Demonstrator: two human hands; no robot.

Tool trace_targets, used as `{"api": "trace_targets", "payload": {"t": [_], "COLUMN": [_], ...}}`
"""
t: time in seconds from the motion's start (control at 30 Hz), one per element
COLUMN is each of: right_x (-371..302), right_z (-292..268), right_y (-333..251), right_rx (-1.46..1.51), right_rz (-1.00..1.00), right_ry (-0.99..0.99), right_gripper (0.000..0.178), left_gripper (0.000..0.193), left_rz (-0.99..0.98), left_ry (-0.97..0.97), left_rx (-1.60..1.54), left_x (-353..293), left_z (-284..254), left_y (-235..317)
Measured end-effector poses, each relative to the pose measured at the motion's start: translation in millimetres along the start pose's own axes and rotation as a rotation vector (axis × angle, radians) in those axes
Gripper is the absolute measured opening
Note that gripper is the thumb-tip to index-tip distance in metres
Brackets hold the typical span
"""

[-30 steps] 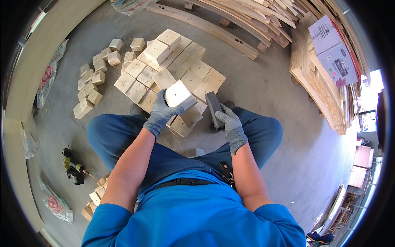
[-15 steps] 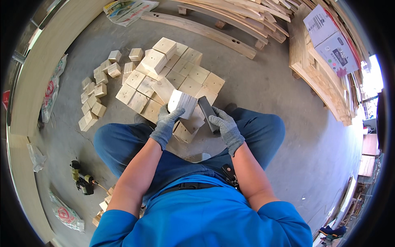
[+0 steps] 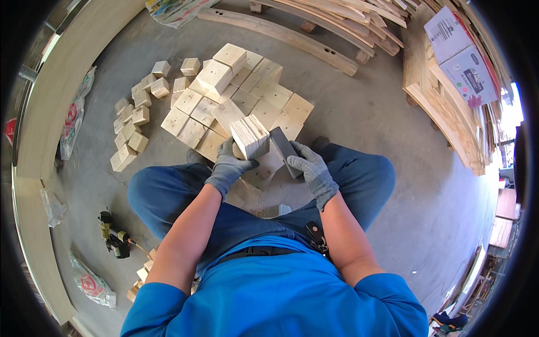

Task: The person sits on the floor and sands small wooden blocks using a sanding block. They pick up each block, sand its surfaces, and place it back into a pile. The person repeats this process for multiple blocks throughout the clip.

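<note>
My left hand [image 3: 229, 168], in a grey knit glove, grips a pale wooden block [image 3: 250, 137] with layered, striped grain on the side showing. In my gloved right hand [image 3: 312, 171] is a dark grey, flat sanding block [image 3: 284, 149], tilted and held close to the wooden block's right side. Whether the two touch is hard to tell. Both hands are closed, between my bent knees. Right beyond them lies a close-set group of squared wooden blocks [image 3: 245, 101], with a few more resting on top.
Smaller wooden blocks [image 3: 140, 115] lie loosely to the left. A nail gun [image 3: 115, 236] with a hose rests on the floor at my lower left. Long planks [image 3: 281, 39] and a wooden stack with a carton [image 3: 463, 62] stand at the far side and right. Plastic bags [image 3: 92, 283] lie at left.
My left hand has turned the wooden block, so its striped side now shows more than its smooth pale face. The sanding block stays beside it in my right hand, tilted a little differently.
</note>
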State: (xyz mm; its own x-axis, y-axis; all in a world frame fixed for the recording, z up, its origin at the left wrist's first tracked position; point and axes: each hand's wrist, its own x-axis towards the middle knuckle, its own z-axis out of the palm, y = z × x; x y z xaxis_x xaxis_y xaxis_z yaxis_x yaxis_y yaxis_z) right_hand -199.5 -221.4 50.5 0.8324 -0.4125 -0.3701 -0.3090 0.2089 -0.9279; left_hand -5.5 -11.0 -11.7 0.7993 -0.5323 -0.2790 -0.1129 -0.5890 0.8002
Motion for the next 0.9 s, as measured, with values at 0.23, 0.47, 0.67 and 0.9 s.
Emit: {"api": "trace_targets", "payload": {"t": [0.23, 0.47, 0.67, 0.9], "right_x": [-5, -4, -19, -17], "right_z": [-2, 3, 30, 61], "right_y": [5, 5, -7, -27], "right_rx": [-0.033, 0.022, -0.71, -1.285], "right_rz": [0.008, -0.015, -0.529, -0.573], "right_ry": [0.024, 0.129, 0.213, 0.183], "right_gripper": [0.066, 0.066, 0.069, 0.067], "left_gripper": [0.127, 0.142, 0.135, 0.104], "left_rz": [0.115, 0.102, 0.206, 0.25], "left_ry": [-0.041, 0.018, 0.026, -0.126], "left_rx": [0.186, 0.259, -0.117, -0.36], "left_x": [-8, -23, 0, 5], "left_z": [2, -17, 16, 21], "left_y": [3, 35, -1, -8]}}
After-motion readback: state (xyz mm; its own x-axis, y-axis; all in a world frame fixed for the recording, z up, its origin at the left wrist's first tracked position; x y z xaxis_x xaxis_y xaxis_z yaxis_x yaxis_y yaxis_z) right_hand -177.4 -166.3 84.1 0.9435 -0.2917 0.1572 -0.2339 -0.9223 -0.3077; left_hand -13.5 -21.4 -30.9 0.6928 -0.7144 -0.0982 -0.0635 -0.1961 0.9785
